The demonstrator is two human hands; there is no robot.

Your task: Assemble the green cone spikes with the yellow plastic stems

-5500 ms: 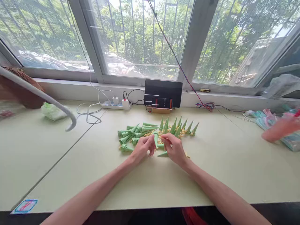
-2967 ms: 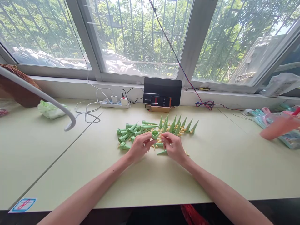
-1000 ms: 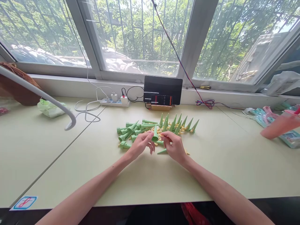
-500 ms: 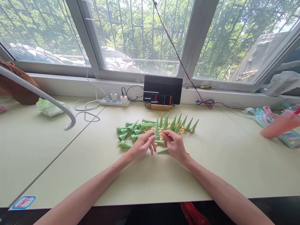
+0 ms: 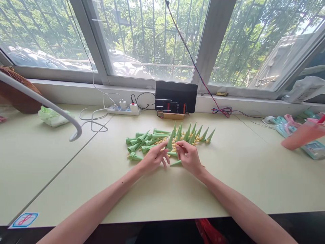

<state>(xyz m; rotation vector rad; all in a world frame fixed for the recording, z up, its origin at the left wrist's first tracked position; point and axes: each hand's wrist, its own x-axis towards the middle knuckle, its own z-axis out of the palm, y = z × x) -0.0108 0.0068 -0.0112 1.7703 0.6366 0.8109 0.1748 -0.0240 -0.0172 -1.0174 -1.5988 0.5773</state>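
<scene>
My left hand (image 5: 152, 159) pinches a green plastic cone (image 5: 169, 142) and holds it upright, tip up, above the pale green table (image 5: 228, 183). My right hand (image 5: 189, 157) is closed in a pinch right beside the cone's base; what it holds is too small to name. A heap of green cones (image 5: 142, 140) lies flat to the left of the hands. A row of upright cones (image 5: 195, 134) stands behind them. Small yellow pieces (image 5: 175, 147) are scattered between. One cone (image 5: 175, 163) lies flat under my right hand.
A black screen with a phone (image 5: 175, 105) stands at the window sill, a power strip (image 5: 123, 109) with cables to its left. A white curved lamp arm (image 5: 50, 108) crosses the left side. Another person's hand (image 5: 302, 137) and pink-blue packets sit at the far right.
The cone in my left hand was turned from mouth-up to tip-up over the last seconds. Both hands stay in the same spot, close together.
</scene>
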